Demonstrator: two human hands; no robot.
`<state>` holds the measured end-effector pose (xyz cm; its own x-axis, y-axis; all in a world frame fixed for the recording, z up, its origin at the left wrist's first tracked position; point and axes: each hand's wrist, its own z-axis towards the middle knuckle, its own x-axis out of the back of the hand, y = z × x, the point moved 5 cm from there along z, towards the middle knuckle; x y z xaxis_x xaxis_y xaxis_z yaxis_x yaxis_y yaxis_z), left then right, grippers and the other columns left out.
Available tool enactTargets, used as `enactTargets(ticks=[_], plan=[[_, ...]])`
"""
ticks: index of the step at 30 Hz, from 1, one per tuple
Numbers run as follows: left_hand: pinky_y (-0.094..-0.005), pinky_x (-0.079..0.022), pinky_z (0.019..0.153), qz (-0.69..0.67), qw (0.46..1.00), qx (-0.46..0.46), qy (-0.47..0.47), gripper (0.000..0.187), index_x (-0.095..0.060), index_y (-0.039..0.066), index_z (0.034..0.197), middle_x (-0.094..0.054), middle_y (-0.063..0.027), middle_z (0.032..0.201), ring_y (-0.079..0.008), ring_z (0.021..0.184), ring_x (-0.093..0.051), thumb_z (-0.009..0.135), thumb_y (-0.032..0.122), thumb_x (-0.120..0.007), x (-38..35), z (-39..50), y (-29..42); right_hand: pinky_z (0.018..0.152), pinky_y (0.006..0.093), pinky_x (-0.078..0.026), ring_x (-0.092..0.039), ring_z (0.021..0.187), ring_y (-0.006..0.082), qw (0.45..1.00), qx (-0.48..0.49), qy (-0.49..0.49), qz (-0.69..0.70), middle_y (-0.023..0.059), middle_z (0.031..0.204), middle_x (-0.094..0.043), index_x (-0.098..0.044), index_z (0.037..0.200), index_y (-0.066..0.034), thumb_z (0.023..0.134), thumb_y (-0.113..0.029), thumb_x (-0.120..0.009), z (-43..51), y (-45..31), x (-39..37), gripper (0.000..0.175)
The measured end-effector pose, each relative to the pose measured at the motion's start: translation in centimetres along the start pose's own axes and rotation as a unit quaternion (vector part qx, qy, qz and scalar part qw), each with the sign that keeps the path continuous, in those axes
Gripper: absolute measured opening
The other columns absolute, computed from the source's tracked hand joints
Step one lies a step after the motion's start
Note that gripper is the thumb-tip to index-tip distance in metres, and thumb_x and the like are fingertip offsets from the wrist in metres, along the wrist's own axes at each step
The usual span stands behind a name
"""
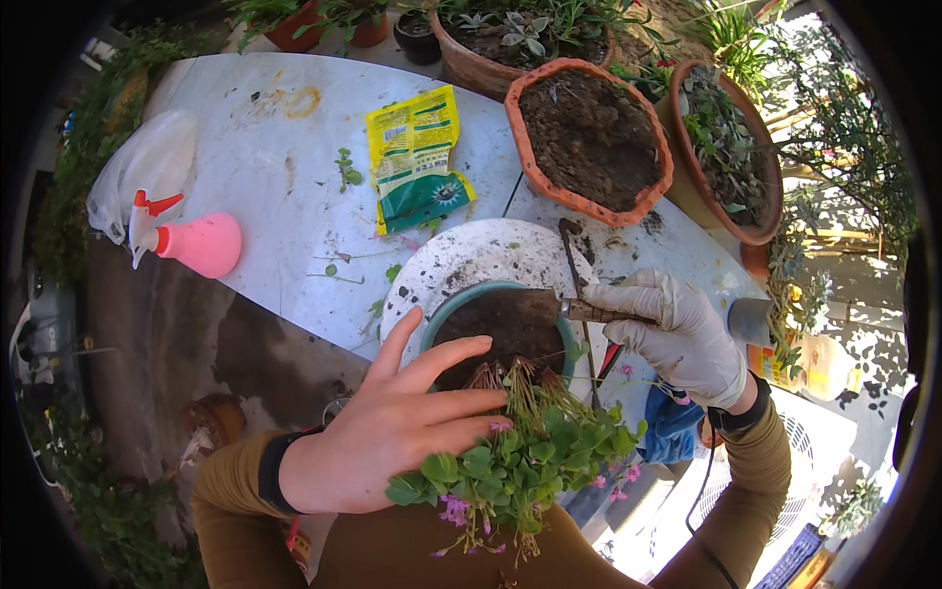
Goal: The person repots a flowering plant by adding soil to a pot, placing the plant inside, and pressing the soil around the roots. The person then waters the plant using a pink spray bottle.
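My bare left hand (419, 420) lies across the near left rim of a green round pot (439, 313), fingers spread. Its fingertips reach over the dark soil (493, 324) and touch the stems of a leafy plant with pink flowers (530, 449), which leans over the pot's near side towards me. In a pale glove, my right hand (673, 331) grips the handle of a small trowel (541, 305). The soil-caked blade points left, over the pot's far right part. A white round plate or board (471, 258), specked with soil, lies under the pot.
Beyond the pot lie a yellow-green packet (416, 158) and a thin dark rod-like tool (576, 265). A pink spray bottle (202, 244) and clear plastic bag (151, 166) lie left on the white table (243, 147). An octagonal terracotta pot of soil (519, 140) stands at back right, near other planters (773, 177).
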<state>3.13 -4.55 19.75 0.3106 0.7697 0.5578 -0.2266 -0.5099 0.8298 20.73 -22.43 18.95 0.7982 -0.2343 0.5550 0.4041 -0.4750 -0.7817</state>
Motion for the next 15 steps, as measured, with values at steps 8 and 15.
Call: enactTargets(ticks=[8,15], plan=[[-0.0677,-0.007,0.113,0.019,1.0,-0.002,-0.008,0.039,-0.069,0.003,0.112,-0.061,-0.0083,0.127,-0.0383,0.139,-0.037,0.081,0.025,-0.059,-0.2,0.0,-0.4,0.085,0.0278,-0.051,-0.066,0.093,0.0149,0.979,-0.101,-0.04,0.173,0.0099,0.103,-0.072,-0.065,0.125,-0.0027,0.093,-0.002,-0.062,-0.2,2.3,-1.4,0.032],[-0.0662,-0.005,0.113,-0.012,1.0,0.017,-0.014,0.039,-0.068,0.003,0.103,-0.061,-0.0082,0.13,-0.0382,0.14,-0.035,0.082,0.035,-0.062,0.2,0.3,-0.6,0.082,0.0265,-0.051,-0.062,0.088,0.0094,0.971,-0.069,0.007,0.229,0.0051,0.102,-0.071,-0.065,0.123,0.0017,0.091,0.001,-0.064,-0.4,2.1,2.9,0.032]])
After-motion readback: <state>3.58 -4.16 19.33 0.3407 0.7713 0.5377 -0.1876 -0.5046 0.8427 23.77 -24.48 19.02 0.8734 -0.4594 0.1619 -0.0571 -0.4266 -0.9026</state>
